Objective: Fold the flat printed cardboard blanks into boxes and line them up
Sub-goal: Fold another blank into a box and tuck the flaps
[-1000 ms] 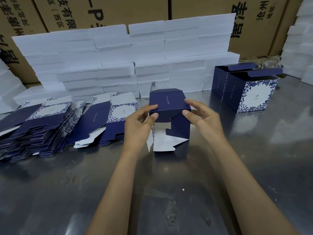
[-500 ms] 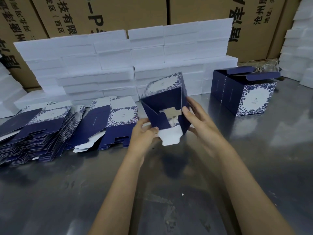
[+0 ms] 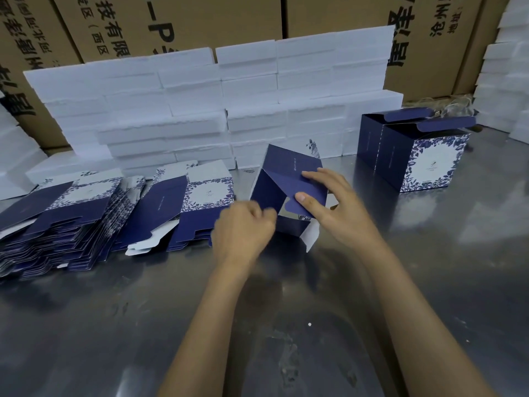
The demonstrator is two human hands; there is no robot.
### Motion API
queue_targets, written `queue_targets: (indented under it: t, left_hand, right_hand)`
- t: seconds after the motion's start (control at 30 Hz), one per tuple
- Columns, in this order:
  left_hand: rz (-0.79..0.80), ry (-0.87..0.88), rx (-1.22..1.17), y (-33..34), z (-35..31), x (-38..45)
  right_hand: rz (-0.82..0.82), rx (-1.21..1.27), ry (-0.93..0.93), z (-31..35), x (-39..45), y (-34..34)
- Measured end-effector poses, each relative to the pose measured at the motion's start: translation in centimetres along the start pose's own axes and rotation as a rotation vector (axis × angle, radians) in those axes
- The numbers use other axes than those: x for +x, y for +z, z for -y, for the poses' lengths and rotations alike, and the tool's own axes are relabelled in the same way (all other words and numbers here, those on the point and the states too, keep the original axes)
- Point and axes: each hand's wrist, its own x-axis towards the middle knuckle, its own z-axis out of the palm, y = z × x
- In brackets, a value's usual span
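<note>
The left hand is curled at the near left corner of a half-folded box; its fingers are bent against the blue card there, though the blur hides just which flap they pinch. The right hand lies over the box's near right side, its thumb pressing a rounded blue flap and its straight fingers spread across the blue panel above. The box sits tilted on the table, its open bottom toward the camera, with a white flap hanging down at the front between the two hands.

Just left of the left hand lies a small stack of flat blanks, blue with a white, flower-bordered panel. Further left a larger, fanned pile of blanks spreads to the table's edge. To the right, well apart from the hands, two finished boxes stand upright side by side, touching, their top flaps open. Behind everything a wall of white foam blocks runs along the back of the table, more white blocks stand at the far right, and brown cartons with black print rise behind them.
</note>
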Motion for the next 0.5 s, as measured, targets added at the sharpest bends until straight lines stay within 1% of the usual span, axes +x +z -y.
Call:
queue_targets:
  t: [0.03,0.07,0.1,0.13,0.17,0.23,0.27,0.37,0.5]
  left_hand:
    - [-0.166,0.061,-0.110,-0.2,-0.1,0.1]
    - [-0.293,0.141,-0.217,-0.3,-0.1,0.2]
    - [-0.343,0.207,-0.284,-0.1,0.1,0.4]
    - [-0.316,0.253,-0.319,0.3,0.4,0.5]
    - [-0.235,0.286,-0.350,0.8,0.8,0.6]
    - [-0.045,0.282,-0.396,1.5,1.7,0.7]
    - [0.013,0.268,-0.435,1.7,1.9,0.8]
    - [0.044,0.216,-0.523,1.8,2.4,1.2]
    - [0.087,0.237,-0.477,1.8,2.4,1.1]
  right_hand:
    - [0.006,-0.002,0.003,0.1,0.1,0.2]
    - [0.015,-0.002,0.004,0.1,0.1,0.3]
    - [0.027,-0.004,0.002,0.2,0.1,0.5]
    - [0.040,-0.007,0.000,0.1,0.0,0.7]
    - [0.051,-0.009,-0.001,0.1,-0.1,0.8]
    - [0.067,-0.007,0.002,0.0,-0.2,0.9]
    - [0.073,0.000,0.003,0.0,-0.2,1.0]
    - [0.092,0.041,0.004,0.1,0.1,0.9]
    - [0.110,0.025,-0.008,0.0,0.0,0.8]
